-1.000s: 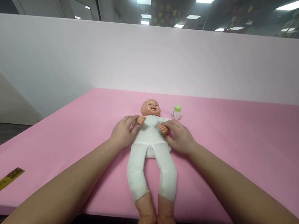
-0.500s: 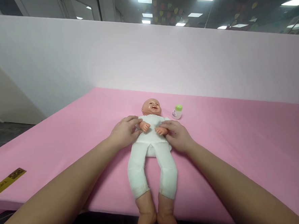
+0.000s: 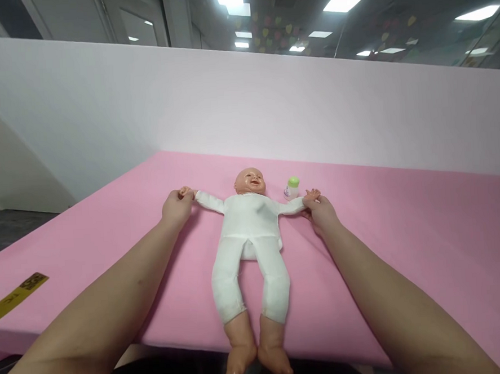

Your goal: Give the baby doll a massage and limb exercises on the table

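Observation:
A baby doll with a white cloth body lies on its back, its head away from me and its bare feet over the table's near edge. Both of its arms are stretched out sideways. My left hand is closed around the doll's hand on the left side. On the other side, my right hand grips the doll's other arm at the wrist, with the doll's small fingers showing above mine. A small clear bottle with a green cap stands just behind that arm.
Beneath the doll is a pink-covered table. A white wall panel rises along its far side, with glass above. A yellow label strip with a printed code lies at the left front. A pale door is at far left.
Both my hands have moved apart, drawing the doll's arms from its chest out to the sides. The doll's body and the bottle have stayed in place.

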A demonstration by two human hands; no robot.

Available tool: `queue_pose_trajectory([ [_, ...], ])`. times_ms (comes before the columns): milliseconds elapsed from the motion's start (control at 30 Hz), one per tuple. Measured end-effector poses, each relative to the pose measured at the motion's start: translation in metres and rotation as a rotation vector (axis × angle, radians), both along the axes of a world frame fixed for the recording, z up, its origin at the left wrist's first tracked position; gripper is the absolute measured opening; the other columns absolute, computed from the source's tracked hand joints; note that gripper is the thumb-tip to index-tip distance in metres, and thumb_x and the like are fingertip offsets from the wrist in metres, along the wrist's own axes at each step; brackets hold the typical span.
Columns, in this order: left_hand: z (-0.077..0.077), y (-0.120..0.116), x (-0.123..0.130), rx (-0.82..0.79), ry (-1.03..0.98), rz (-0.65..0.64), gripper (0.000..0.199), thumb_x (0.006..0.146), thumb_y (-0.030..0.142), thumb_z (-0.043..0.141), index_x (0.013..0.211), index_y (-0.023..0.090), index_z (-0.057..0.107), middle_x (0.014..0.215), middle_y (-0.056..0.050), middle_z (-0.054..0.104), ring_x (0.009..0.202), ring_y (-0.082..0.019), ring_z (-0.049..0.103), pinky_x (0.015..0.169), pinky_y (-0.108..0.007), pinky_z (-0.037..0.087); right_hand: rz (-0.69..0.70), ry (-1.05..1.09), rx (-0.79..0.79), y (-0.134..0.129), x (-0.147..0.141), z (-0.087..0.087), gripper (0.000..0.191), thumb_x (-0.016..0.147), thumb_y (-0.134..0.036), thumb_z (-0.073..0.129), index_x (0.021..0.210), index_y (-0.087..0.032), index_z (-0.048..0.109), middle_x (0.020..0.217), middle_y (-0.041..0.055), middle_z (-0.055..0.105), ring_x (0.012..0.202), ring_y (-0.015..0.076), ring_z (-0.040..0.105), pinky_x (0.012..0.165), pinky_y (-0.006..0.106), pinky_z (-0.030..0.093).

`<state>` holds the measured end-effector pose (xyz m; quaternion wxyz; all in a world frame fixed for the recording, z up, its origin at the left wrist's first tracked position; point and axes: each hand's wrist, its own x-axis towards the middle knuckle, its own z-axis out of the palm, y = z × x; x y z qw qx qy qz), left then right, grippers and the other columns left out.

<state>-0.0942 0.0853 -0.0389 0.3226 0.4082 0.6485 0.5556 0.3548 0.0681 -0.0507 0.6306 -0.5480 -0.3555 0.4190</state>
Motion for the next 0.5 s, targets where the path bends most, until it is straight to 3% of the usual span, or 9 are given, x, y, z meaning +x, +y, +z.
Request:
queue_pose_trajectory([
  [167,-0.004,0.004,-0.023,-0.064,0.283,0.100,0.049,0.088,0.050,0.073,0.127,0.021,0.061,0.140,-0.020,0.063,0.125,-0.041,0.059,0.110,-0.057,0.042,-0.008,0.011,-0.004,0.005,0.005,-0.005,0.054,0.079,-0.015,0.082,0.126,-0.029,0.058,0.161,0.0062,0.052,0.125,0.0255,0.069,0.086,0.040,0.070],
  [333,0.001,-0.002,-0.020,-0.059,0.437,0.084,0.054,0.086,0.047,0.075,0.131,0.018,0.064,0.144,-0.023,0.060,0.131,-0.045,0.056,0.114,-0.059,0.039,0.001,0.014,0.012,0.007,0.002,-0.007,0.057,0.081,-0.014,0.081,0.129,-0.028,0.055,0.161,0.0086,0.051,0.125,0.0258,0.069,0.084,0.040,0.070],
  [400,0.011,-0.010,-0.010,0.007,0.519,0.065,0.054,0.086,0.046,0.075,0.132,0.019,0.065,0.146,-0.022,0.058,0.135,-0.043,0.054,0.116,-0.057,0.038,-0.003,0.016,0.020,0.010,0.001,-0.009,0.058,0.081,-0.013,0.080,0.130,-0.028,0.055,0.160,0.0090,0.053,0.123,0.0260,0.070,0.083,0.041,0.070],
  [500,0.042,-0.042,0.021,0.182,0.560,-0.045,0.048,0.090,0.047,0.072,0.131,0.022,0.068,0.142,-0.017,0.063,0.133,-0.040,0.057,0.115,-0.056,0.042,-0.007,0.025,0.025,0.014,-0.001,-0.012,0.060,0.079,-0.010,0.081,0.131,-0.028,0.055,0.157,0.0089,0.056,0.120,0.0252,0.072,0.083,0.041,0.070],
])
